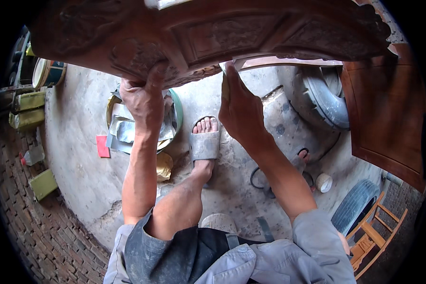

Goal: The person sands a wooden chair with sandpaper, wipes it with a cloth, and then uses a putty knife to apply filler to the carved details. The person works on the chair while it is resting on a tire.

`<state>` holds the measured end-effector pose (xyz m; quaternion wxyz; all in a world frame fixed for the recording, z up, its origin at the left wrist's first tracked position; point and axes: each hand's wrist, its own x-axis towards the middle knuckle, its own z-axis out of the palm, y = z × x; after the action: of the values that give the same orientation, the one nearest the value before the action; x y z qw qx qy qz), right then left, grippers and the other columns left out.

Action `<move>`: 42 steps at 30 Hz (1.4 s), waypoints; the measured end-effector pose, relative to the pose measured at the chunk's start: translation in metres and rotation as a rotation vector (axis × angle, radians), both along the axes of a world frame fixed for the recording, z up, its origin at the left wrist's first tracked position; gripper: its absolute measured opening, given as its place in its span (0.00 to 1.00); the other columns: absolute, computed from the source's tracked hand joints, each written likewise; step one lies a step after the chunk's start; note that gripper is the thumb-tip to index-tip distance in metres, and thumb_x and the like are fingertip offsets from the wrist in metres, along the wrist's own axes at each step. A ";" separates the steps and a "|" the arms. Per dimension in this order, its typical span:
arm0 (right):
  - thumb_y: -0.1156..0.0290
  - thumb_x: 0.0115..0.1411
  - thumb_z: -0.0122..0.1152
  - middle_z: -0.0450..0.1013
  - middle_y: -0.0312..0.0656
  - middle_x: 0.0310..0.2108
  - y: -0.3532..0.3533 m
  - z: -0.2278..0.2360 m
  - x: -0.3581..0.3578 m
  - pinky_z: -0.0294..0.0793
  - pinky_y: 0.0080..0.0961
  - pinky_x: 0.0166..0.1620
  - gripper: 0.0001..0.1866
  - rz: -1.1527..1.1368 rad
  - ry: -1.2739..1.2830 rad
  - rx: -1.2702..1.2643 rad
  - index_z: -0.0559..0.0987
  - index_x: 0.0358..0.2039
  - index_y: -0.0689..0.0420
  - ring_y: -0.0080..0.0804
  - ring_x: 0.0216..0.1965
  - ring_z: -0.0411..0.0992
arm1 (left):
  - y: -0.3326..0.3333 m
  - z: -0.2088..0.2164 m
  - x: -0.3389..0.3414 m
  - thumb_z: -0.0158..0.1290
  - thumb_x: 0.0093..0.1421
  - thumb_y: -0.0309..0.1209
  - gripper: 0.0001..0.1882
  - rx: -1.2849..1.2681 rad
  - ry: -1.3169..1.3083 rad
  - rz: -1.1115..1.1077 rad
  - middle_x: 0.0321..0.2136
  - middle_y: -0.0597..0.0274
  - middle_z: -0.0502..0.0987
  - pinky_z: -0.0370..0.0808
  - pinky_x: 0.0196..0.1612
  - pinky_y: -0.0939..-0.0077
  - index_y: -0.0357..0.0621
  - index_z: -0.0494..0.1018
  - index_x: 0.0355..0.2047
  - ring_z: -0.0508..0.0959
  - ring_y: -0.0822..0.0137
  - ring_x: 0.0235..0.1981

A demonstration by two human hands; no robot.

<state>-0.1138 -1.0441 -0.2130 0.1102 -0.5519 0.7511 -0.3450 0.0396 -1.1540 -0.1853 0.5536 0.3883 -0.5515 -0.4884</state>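
A dark reddish-brown carved wooden furniture piece [217,38] spans the top of the view, with raised panels and a scalloped edge. My left hand [144,102] grips its lower edge, the thumb lying on the carved face and the fingers hidden behind. To the right, my right hand [244,111] is raised to the underside of the same edge. Its fingers are closed on a thin pale sheet [224,67], of which only a little shows; its exact kind is unclear.
Below my left hand stands a round green-rimmed tub [179,111] filled with grey sheets. A red sheet [102,146] lies beside it. Tyres [329,97] and a brown wooden panel [386,113] are at right, a wooden frame [376,234] lower right. Yellow-green tins [29,110] stand left.
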 end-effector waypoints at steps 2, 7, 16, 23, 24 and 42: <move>0.71 0.64 0.51 0.72 0.57 0.53 -0.009 -0.004 -0.001 0.80 0.46 0.34 0.25 -0.016 0.029 0.049 0.62 0.60 0.63 0.58 0.34 0.78 | 0.001 0.003 -0.002 0.64 0.57 0.32 0.15 0.030 -0.035 0.001 0.36 0.61 0.81 0.74 0.45 0.76 0.36 0.76 0.41 0.78 0.72 0.38; 0.68 0.68 0.47 0.72 0.65 0.48 0.001 0.006 0.005 0.77 0.43 0.45 0.24 -0.023 -0.154 0.021 0.64 0.59 0.69 0.57 0.45 0.75 | -0.001 -0.001 0.001 0.64 0.57 0.30 0.14 0.013 -0.037 0.013 0.36 0.61 0.81 0.74 0.44 0.77 0.36 0.76 0.41 0.78 0.73 0.37; 0.78 0.67 0.44 0.60 0.63 0.61 -0.002 -0.012 -0.004 0.82 0.33 0.34 0.21 0.128 -0.137 0.044 0.61 0.58 0.73 0.41 0.37 0.81 | -0.009 -0.014 0.011 0.61 0.59 0.40 0.20 -0.094 -0.294 0.036 0.37 0.63 0.79 0.69 0.47 0.75 0.34 0.76 0.41 0.74 0.73 0.39; 0.61 0.72 0.37 0.65 0.56 0.59 -0.002 -0.012 -0.003 0.78 0.22 0.24 0.27 0.130 -0.543 0.038 0.57 0.65 0.65 0.37 0.38 0.81 | -0.001 -0.001 -0.001 0.64 0.57 0.32 0.15 -0.011 0.019 -0.017 0.33 0.63 0.81 0.75 0.40 0.78 0.36 0.75 0.40 0.78 0.73 0.33; 0.59 0.73 0.37 0.66 0.55 0.58 -0.005 -0.009 -0.004 0.78 0.21 0.23 0.28 0.115 -0.611 0.051 0.57 0.66 0.64 0.35 0.38 0.81 | -0.003 -0.001 -0.002 0.64 0.57 0.32 0.15 -0.018 0.025 -0.015 0.33 0.63 0.81 0.75 0.40 0.78 0.36 0.75 0.40 0.78 0.73 0.34; 0.63 0.72 0.40 0.71 0.56 0.51 0.000 -0.009 0.001 0.78 0.25 0.24 0.22 0.135 -0.217 0.010 0.64 0.59 0.67 0.41 0.38 0.81 | -0.001 0.000 0.001 0.64 0.57 0.30 0.15 -0.003 -0.045 0.015 0.35 0.63 0.81 0.74 0.44 0.79 0.37 0.76 0.41 0.78 0.73 0.36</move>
<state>-0.1132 -1.0443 -0.2223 0.2164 -0.5601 0.6978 -0.3905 0.0410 -1.1555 -0.1854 0.5452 0.4027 -0.5617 -0.4743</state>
